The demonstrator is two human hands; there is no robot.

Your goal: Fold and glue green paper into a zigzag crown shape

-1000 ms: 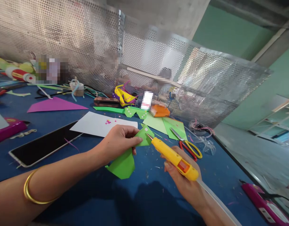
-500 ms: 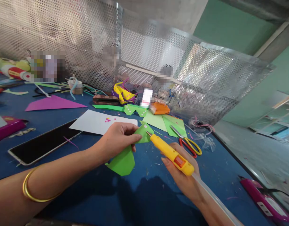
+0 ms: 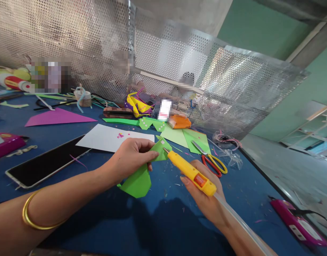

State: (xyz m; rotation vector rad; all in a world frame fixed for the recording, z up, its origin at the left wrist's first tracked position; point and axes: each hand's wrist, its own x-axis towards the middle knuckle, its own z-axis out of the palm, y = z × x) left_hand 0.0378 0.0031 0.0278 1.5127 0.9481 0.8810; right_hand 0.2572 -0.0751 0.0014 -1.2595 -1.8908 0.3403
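Near the right end of the white sheet [image 3: 96,137], on its near side, the left hand [image 3: 135,154] pinches the green paper piece [image 3: 138,182] between thumb and fingers. Right of the sheet, the yellow glue gun [image 3: 188,170], gripped in the right hand's [image 3: 206,193] curled fingers, keeps its tip just below the pale square [image 3: 162,142]; contact is unclear. Little has shifted this last second, so the same spot seems still being worked.

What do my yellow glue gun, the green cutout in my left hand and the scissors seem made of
Yellow glue gun: probably plastic, smooth and moulded-looking. Green cutout: likely matte paper or thin card, with crisp edges. Scissors: shiny blades suggest metal; smooth coloured handles, perhaps plastic.
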